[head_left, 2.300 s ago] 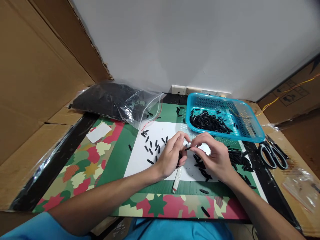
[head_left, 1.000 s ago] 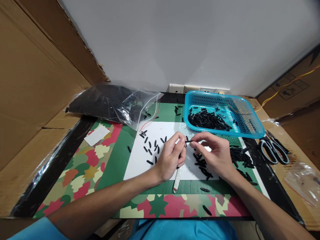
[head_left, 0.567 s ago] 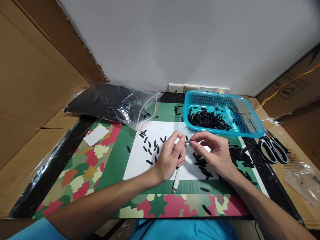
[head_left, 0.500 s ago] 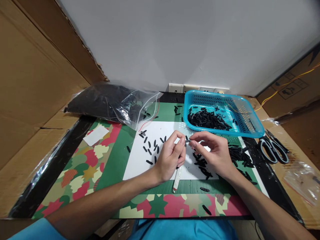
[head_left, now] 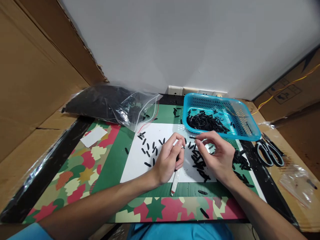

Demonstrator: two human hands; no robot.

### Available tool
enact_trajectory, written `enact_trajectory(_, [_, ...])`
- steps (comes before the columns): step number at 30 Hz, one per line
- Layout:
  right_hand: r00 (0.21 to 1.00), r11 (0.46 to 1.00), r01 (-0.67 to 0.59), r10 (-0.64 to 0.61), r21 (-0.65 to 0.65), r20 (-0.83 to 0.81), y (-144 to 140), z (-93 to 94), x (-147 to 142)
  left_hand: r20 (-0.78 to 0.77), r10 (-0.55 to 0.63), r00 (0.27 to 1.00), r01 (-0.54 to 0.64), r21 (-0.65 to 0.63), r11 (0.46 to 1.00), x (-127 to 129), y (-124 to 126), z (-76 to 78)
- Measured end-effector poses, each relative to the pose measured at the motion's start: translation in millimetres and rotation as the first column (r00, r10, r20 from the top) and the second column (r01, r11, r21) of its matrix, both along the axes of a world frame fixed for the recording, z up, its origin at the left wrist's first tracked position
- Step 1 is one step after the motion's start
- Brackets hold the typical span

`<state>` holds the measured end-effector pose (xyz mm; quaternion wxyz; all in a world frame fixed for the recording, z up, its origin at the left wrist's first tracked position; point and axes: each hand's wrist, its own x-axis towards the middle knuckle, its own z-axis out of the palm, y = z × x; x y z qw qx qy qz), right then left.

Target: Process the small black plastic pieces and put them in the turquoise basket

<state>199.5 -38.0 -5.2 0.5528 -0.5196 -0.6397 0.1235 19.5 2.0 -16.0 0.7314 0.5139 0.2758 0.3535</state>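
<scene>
Small black piece (head_left: 192, 137): short, thin, dark, lying roughly level, pinched at the right hand's fingertips. Too small to make out any detail on it.

Right hand (head_left: 217, 159): thumb and index closed on one end of the black piece, other fingers curled loosely, palm facing left, wrist low over the white sheet (head_left: 136, 160). Forearm runs back to the lower right.

Left hand (head_left: 168, 158): fingers curled shut around a white pen-like tool (head_left: 175, 178); its lower end sticks out below the palm toward the body, and a small metallic tip shows at the fingertips. Thumb and index tips pressed together just left of the black piece. Cannot tell if the tip touches the piece.

The two hands sit close, fingertips nearly meeting, a small gap between them.

Around them:
- loose black pieces (head_left: 150, 150) scattered on the sheet just left of the left hand
- a denser pile (head_left: 198, 163) under and between the hands
- blue basket (head_left: 246, 133) beyond the right hand, holding a heap of the same black pieces
- clear zip bag (head_left: 112, 103) of black parts, well beyond and left of the left hand
- scissors (head_left: 268, 155) on the desk (head_left: 75, 173), right of the right hand
</scene>
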Motion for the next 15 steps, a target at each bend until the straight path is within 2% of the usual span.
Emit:
enact_trajectory(2, [0.972, 0.974, 0.135, -0.166, 0.183, 0.166, 3, 2.4, 8, -0.018, 0.0, 1.0, 0.0, 0.002, 1.0, -1, 0, -0.6])
enact_trajectory(4, [0.901, 0.914, 0.282, -0.357, 0.293, 0.247, 8, 5.2, 18, -0.045, -0.002, 0.999, 0.003, 0.025, 1.0, -2, 1, -0.5])
enact_trajectory(6, [0.828, 0.856, 0.428, -0.5, 0.289, 0.255, 12, 8.2, 28, -0.073, -0.005, 0.997, 0.008, 0.041, 0.999, -3, 1, 0.6])
enact_trajectory(8, [0.81, 0.844, 0.484, -0.531, 0.23, 0.247, 15, 10.8, 33, -0.077, -0.008, 0.997, 0.011, 0.039, 0.999, -3, 2, 2.4])
enact_trajectory(9, [0.83, 0.862, 0.461, -0.502, 0.21, 0.243, 16, 11.9, 33, -0.074, -0.002, 0.997, 0.004, 0.023, 1.0, -3, 3, 3.3])
enact_trajectory(11, [0.894, 0.925, 0.327, -0.369, 0.192, 0.255, 14, 13.1, 28, -0.05, 0.028, 0.998, -0.029, -0.014, 0.999, -3, 4, 4.6])
enact_trajectory(13, [0.942, 0.981, 0.117, -0.16, 0.158, 0.295, 10, 13.1, 18, -0.022, 0.051, 0.998, -0.052, -0.042, 0.998, -2, 4, 4.3])
enact_trajectory(15, [0.94, 0.991, -0.096, 0.058, 0.097, 0.336, 6, 11.8, 5, -0.003, 0.054, 0.999, -0.054, -0.063, 0.997, -1, 4, 2.0])
